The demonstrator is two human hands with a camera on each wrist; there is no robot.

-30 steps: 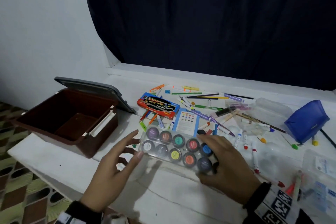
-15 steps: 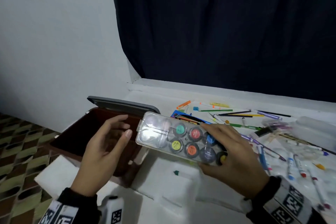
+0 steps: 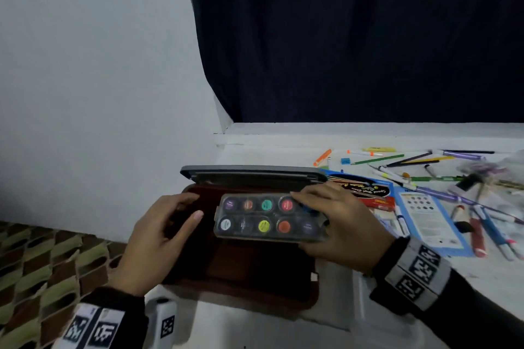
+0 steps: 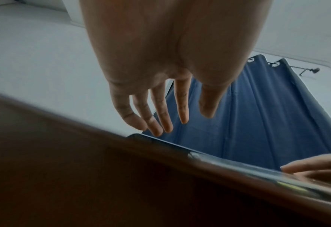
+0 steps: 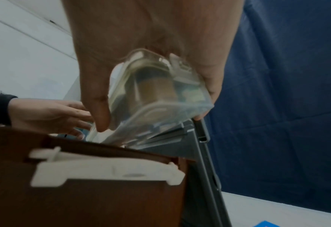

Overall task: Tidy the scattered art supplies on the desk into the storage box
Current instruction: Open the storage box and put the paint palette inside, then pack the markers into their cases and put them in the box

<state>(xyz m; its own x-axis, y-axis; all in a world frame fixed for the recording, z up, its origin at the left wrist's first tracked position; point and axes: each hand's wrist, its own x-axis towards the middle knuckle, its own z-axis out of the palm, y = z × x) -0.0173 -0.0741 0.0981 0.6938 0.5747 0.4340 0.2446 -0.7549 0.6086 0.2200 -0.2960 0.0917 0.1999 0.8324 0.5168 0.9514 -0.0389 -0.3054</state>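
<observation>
A clear plastic paint set with round coloured pots hangs over the open brown storage box. My right hand grips its right end, thumb under and fingers over the top; the right wrist view shows the paint set clasped above the box's white latch. My left hand hovers over the box's left side with its fingers spread, touching nothing. The grey lid stands open behind. Loose markers and pencils lie on the white desk to the right.
A blue and red crayon pack and a blue colour card lie just right of the box. A white wall rises on the left, a dark curtain behind the desk. Patterned floor shows beyond the desk's left edge.
My right hand lifted the paint set off the desk and carried it left, over the open box. My left hand let go of it and moved over the box.
</observation>
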